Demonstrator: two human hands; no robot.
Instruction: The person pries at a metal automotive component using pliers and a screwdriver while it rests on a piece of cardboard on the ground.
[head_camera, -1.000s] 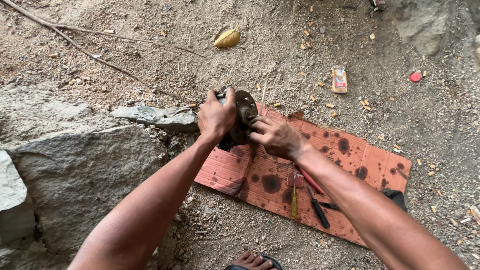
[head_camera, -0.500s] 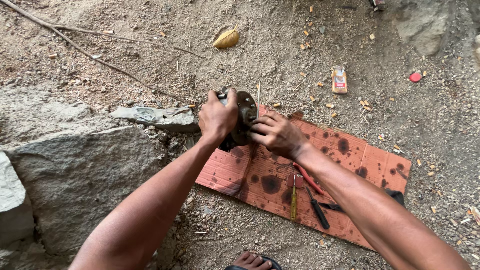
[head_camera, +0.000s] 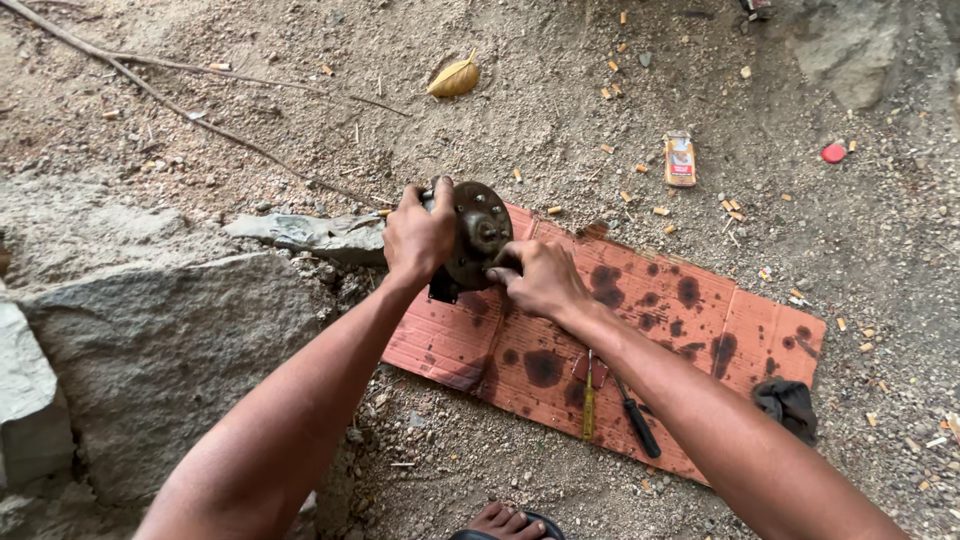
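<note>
Both hands' grip (head_camera: 418, 238) (head_camera: 540, 280) clasps a round, rusty, bolted metal hub (head_camera: 478, 232).

small rectangular orange-and-white packet (head_camera: 680, 159) flat on dirt ground (head_camera: 560, 90), upper right, well apart from stained cardboard sheet (head_camera: 740, 320), red label patch on it

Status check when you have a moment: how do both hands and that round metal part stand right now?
Left hand grips round metal part by its rim. Right hand fingers at its face. Part held over stained cardboard. Screwdrivers lying clear.
</note>
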